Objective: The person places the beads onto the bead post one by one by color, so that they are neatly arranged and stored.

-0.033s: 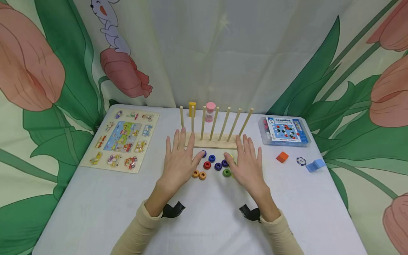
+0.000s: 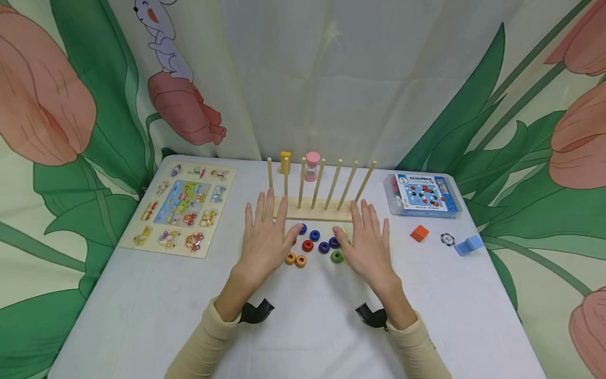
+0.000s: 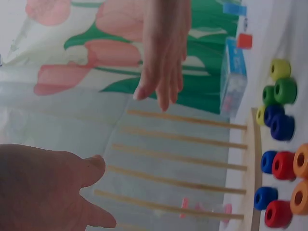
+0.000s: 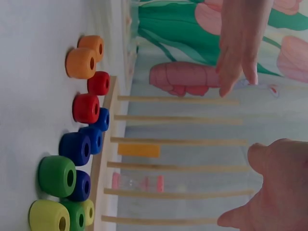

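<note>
In the head view, both bare hands are spread palm down, apart, with straight fingers and nothing in them. My left hand (image 2: 266, 246) is left of a group of small beads with holes, its thumb near a blue bead (image 2: 303, 230). My right hand (image 2: 370, 247) partly covers the yellow ones at the group's right. Pairs of orange (image 4: 79, 68), red (image 4: 83, 111), blue, dark blue (image 4: 70, 150), green (image 4: 52, 179) and yellow beads (image 4: 44, 216) lie on the cloth. Behind them stands a wooden peg rack (image 2: 322, 213) with several upright bare pegs (image 2: 333, 185); the left hand's fingers overlap its left end.
A picture puzzle board (image 2: 182, 210) lies at left. Behind the rack stand a yellow block (image 2: 285, 162) and a pink sand timer (image 2: 312, 159). At right are a plastic case (image 2: 423, 196), an orange block (image 2: 419, 233), a round chip (image 2: 447, 239) and a blue block (image 2: 468, 246).
My left hand has shifted very slightly left, uncovering a bit of a red bead by its thumb. The right hand and the other things look the same.
</note>
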Motion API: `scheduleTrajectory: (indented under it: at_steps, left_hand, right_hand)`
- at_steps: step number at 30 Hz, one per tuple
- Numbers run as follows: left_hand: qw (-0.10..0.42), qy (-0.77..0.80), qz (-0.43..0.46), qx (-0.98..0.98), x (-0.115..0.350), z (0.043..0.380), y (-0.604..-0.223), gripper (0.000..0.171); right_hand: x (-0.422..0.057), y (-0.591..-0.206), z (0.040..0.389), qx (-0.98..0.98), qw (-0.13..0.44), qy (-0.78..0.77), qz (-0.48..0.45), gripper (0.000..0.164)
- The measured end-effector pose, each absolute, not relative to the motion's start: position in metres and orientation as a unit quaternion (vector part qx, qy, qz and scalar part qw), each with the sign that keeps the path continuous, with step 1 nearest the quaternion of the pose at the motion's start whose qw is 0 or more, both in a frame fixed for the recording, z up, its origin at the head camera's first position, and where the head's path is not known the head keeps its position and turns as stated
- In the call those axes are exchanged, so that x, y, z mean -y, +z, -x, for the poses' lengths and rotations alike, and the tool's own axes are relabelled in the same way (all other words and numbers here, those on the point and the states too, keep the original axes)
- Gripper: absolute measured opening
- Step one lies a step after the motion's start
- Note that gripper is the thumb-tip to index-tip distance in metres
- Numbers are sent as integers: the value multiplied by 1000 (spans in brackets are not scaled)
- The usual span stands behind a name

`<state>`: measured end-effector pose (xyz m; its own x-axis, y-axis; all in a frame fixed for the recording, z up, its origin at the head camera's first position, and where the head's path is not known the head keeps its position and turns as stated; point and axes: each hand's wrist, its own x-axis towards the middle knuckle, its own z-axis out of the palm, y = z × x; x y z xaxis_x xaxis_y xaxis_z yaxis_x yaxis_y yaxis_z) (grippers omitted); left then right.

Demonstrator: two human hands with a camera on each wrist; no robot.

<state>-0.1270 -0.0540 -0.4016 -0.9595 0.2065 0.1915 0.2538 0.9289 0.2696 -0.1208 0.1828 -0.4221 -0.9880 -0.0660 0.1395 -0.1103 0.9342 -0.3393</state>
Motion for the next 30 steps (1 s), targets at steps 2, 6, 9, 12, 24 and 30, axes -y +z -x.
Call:
scheduleTrajectory:
  at_steps: [2, 6, 9, 12, 24, 30]
  left_hand:
    - [83, -155, 114, 978, 58, 128, -401, 74]
    - [97, -187, 101, 972, 72, 132, -395, 75]
    - [97, -205, 89, 970, 84, 136, -390, 74]
    - [71, -224, 75, 969, 96, 152, -399, 74]
    - [-39, -318, 117, 940, 121, 248, -518, 85]
    - [-25, -302, 115, 946, 114, 245, -528, 77]
  right_hand:
    - [-183, -421, 121, 981, 65, 177, -44, 82]
    - [-185, -419, 124, 977, 75, 193, -45, 79]
    - [-193, -420, 123, 969, 95, 223, -37, 75]
    - [-205, -428, 119, 960, 92, 264, -18, 64]
    - [-217, -495, 107, 948, -25, 316, 19, 36]
    - [-186, -437, 117, 938, 29, 346, -6, 38]
